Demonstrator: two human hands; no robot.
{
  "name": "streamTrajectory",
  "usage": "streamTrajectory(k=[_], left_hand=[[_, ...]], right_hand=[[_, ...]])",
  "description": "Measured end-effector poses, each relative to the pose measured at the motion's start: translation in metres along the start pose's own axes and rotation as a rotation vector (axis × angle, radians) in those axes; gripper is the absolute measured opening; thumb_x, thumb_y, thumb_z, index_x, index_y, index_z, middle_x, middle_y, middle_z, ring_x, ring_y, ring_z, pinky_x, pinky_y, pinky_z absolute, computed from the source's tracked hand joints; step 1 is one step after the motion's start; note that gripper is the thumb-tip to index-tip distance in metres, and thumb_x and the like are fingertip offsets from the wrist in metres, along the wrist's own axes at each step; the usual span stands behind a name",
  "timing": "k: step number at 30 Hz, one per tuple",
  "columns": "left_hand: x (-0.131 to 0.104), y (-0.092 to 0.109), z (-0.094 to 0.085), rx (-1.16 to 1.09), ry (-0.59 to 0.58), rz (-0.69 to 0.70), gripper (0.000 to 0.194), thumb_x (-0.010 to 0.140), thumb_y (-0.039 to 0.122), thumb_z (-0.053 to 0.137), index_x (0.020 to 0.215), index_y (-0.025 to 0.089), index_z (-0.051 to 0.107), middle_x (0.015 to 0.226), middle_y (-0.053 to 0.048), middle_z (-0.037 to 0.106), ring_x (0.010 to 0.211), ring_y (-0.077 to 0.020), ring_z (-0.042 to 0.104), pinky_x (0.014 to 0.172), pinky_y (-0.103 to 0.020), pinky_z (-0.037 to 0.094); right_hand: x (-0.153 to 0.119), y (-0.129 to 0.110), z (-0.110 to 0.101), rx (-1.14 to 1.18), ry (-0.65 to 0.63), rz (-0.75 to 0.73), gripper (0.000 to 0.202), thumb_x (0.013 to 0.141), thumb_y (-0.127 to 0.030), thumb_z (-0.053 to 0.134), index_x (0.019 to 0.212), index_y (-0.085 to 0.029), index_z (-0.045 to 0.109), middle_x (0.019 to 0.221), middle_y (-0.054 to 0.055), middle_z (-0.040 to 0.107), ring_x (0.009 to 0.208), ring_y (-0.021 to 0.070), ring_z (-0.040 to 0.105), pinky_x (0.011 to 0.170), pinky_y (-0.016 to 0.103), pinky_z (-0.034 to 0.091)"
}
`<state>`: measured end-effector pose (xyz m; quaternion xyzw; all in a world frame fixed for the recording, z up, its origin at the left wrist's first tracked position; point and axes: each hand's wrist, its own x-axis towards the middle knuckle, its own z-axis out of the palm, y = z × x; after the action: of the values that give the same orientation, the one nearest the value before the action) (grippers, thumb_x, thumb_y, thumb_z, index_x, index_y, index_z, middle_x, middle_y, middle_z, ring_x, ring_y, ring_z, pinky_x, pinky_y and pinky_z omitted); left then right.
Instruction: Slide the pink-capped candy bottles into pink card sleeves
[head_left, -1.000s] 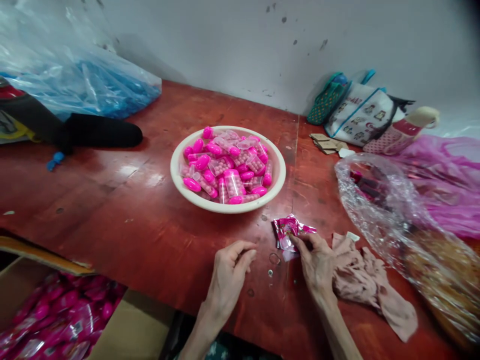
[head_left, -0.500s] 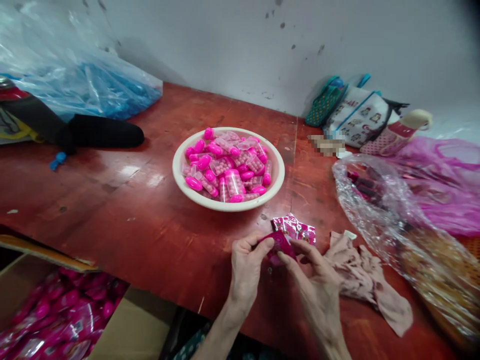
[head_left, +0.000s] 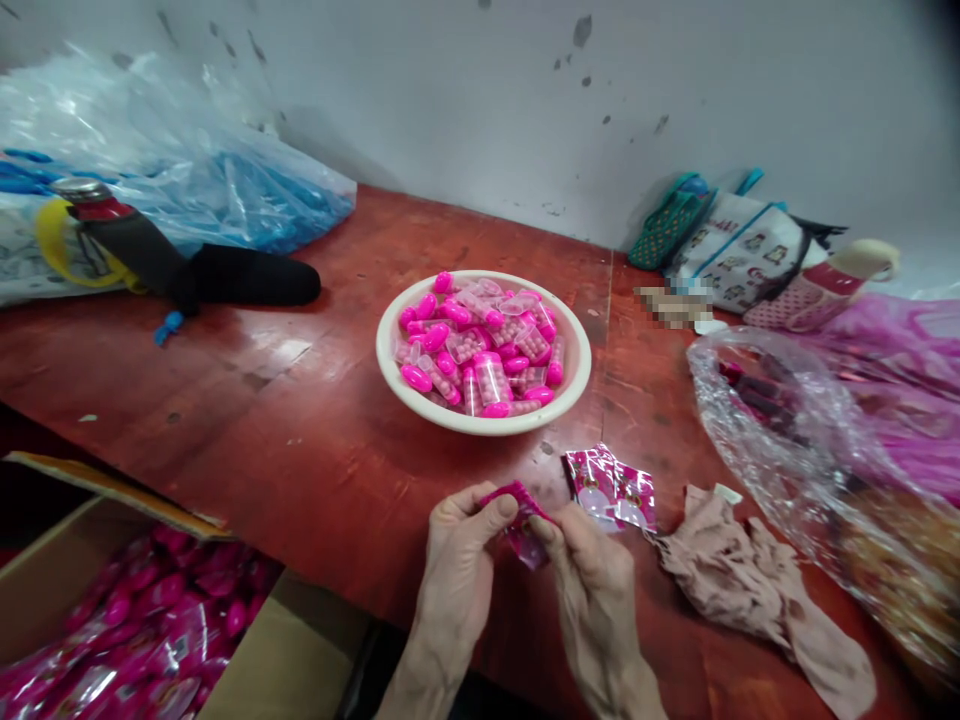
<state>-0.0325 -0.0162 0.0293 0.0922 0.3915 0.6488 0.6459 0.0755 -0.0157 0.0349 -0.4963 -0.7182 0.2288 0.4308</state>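
Observation:
A small magenta plastic packet (head_left: 527,541) is pinched between both my hands, above the near part of the table. My left hand (head_left: 461,560) grips its left side with thumb and fingers. On the right side, my right hand (head_left: 589,570) is closed on it too, and part of the packet is hidden by the fingers. More magenta packets (head_left: 611,487) lie flat just beyond my right hand. Behind the hands stands a cream bowl (head_left: 484,425) full of clear pink-capped bottles (head_left: 491,380) with small pink balls inside.
A crumpled beige cloth (head_left: 727,560) lies right of my hands, beside a clear plastic bag (head_left: 787,440). Lower left, an open cardboard box (head_left: 292,640) holds magenta packs (head_left: 157,630). A bottle (head_left: 127,235), a black umbrella-like pouch (head_left: 255,275) and printed bags (head_left: 742,245) stand farther back.
Both hands have come closer together and lower left around the packet, which is now bent between the fingers. The right fingers have closed in. The whole view has shifted slightly.

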Motion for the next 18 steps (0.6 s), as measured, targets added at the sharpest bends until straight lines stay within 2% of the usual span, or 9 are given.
streamTrajectory(k=[2, 4, 7, 10, 13, 14, 16, 18], left_hand=[[0.001, 0.004, -0.003, -0.020, 0.045, 0.008, 0.009, 0.064, 0.014, 0.073, 0.065, 0.012, 0.064, 0.061, 0.001, 0.063, 0.058, -0.0078, 0.053, 0.062, -0.021, 0.044], [0.002, 0.007, -0.007, -0.031, 0.090, 0.028, 0.011, 0.064, 0.014, 0.073, 0.066, 0.012, 0.063, 0.061, 0.001, 0.062, 0.058, -0.0073, 0.053, 0.061, -0.020, 0.043], [0.002, 0.006, -0.012, 0.003, 0.090, 0.082, 0.013, 0.065, 0.016, 0.073, 0.066, 0.013, 0.060, 0.061, 0.002, 0.060, 0.057, -0.0069, 0.052, 0.059, -0.019, 0.042], [0.000, 0.006, -0.018, 0.123, 0.077, 0.167, 0.015, 0.068, 0.016, 0.071, 0.079, 0.015, 0.060, 0.067, 0.002, 0.062, 0.062, -0.0079, 0.055, 0.061, -0.019, 0.044], [-0.001, 0.009, -0.024, 0.310, 0.104, 0.314, 0.036, 0.067, 0.014, 0.072, 0.099, 0.021, 0.056, 0.078, 0.002, 0.063, 0.072, -0.0104, 0.058, 0.066, -0.021, 0.046], [-0.001, 0.011, -0.027, 0.377, 0.105, 0.377, 0.037, 0.067, 0.013, 0.072, 0.099, 0.022, 0.056, 0.082, 0.001, 0.062, 0.076, -0.0117, 0.058, 0.068, -0.022, 0.046], [-0.001, 0.017, -0.030, 0.491, 0.078, 0.480, 0.023, 0.067, 0.013, 0.071, 0.085, 0.019, 0.059, 0.087, -0.001, 0.060, 0.082, -0.0139, 0.057, 0.071, -0.023, 0.045], [0.000, 0.023, -0.034, 0.545, 0.005, 0.481, 0.013, 0.067, 0.013, 0.070, 0.073, 0.017, 0.060, 0.086, -0.002, 0.059, 0.082, -0.0144, 0.056, 0.071, -0.023, 0.044]], right_hand=[[0.003, -0.004, 0.003, 0.072, -0.062, 0.096, 0.017, 0.087, -0.026, 0.049, 0.081, -0.017, 0.063, 0.068, 0.002, 0.061, 0.061, 0.0145, 0.056, 0.057, 0.024, 0.044], [0.004, -0.005, 0.008, 0.170, -0.113, 0.241, 0.018, 0.082, -0.030, 0.058, 0.095, -0.018, 0.063, 0.080, 0.004, 0.066, 0.070, 0.0168, 0.060, 0.064, 0.026, 0.047], [0.003, -0.004, 0.016, 0.275, -0.118, 0.392, 0.015, 0.079, -0.033, 0.062, 0.083, -0.018, 0.064, 0.071, 0.001, 0.066, 0.062, 0.0155, 0.059, 0.058, 0.024, 0.047], [0.003, -0.001, 0.021, 0.232, -0.068, 0.331, 0.018, 0.083, -0.033, 0.057, 0.075, -0.018, 0.065, 0.066, 0.000, 0.063, 0.059, 0.0147, 0.057, 0.056, 0.025, 0.044], [0.004, 0.001, 0.023, 0.141, -0.064, 0.173, 0.019, 0.086, -0.029, 0.054, 0.075, -0.018, 0.065, 0.065, 0.001, 0.061, 0.059, 0.0146, 0.055, 0.057, 0.026, 0.042], [0.005, 0.001, 0.022, 0.126, -0.067, 0.127, 0.019, 0.087, -0.027, 0.053, 0.075, -0.018, 0.064, 0.065, 0.001, 0.061, 0.060, 0.0145, 0.055, 0.057, 0.026, 0.042], [0.008, 0.001, 0.022, 0.114, -0.083, 0.063, 0.018, 0.088, -0.023, 0.051, 0.077, -0.018, 0.064, 0.066, 0.001, 0.061, 0.060, 0.0145, 0.054, 0.057, 0.026, 0.042], [0.010, 0.000, 0.022, 0.097, -0.104, 0.036, 0.019, 0.088, -0.023, 0.050, 0.076, -0.017, 0.063, 0.066, 0.001, 0.061, 0.061, 0.0146, 0.054, 0.056, 0.026, 0.041]])
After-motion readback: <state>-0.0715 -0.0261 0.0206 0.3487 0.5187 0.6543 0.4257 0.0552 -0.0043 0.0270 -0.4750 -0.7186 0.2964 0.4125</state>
